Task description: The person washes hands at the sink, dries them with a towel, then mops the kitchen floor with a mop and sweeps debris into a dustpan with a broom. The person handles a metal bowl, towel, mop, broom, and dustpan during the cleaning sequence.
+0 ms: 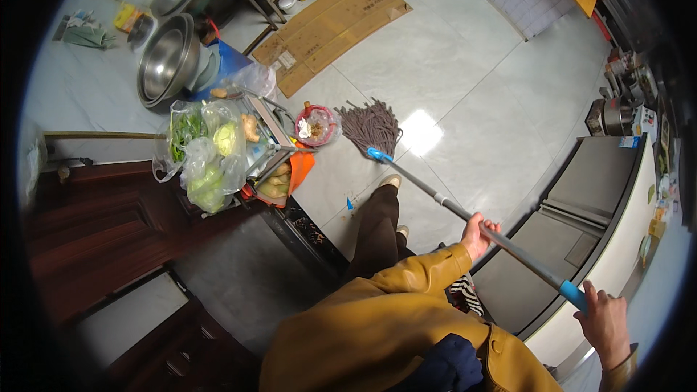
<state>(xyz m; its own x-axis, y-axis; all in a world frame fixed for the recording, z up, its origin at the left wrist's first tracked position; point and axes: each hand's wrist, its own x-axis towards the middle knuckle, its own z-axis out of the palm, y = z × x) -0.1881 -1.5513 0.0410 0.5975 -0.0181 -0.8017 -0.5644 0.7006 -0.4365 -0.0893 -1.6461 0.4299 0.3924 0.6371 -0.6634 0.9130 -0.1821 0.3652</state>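
Note:
A string mop slants across the view, with its grey-brown strands (370,126) spread on the tiled floor. My left hand (477,237) is wrapped around the middle of the grey mop pole (425,188). Higher up, my right hand (603,322) grips the end of the pole at its blue handle grip (574,295). A blue connector (379,154) joins pole and strands. Just left of the strands stands a small pink waste basket (317,126), lined with a clear bag and holding some rubbish. Crumbs and a small blue scrap (349,203) lie near my shoe (391,180).
Left of the basket is a rack (272,147) with bagged vegetables (209,147). Flattened cardboard (332,32) covers floor farther off. Steel basins (169,60) lean by the wall. A grey refrigerator (566,218) stands right, a dark red wooden door (109,218) left.

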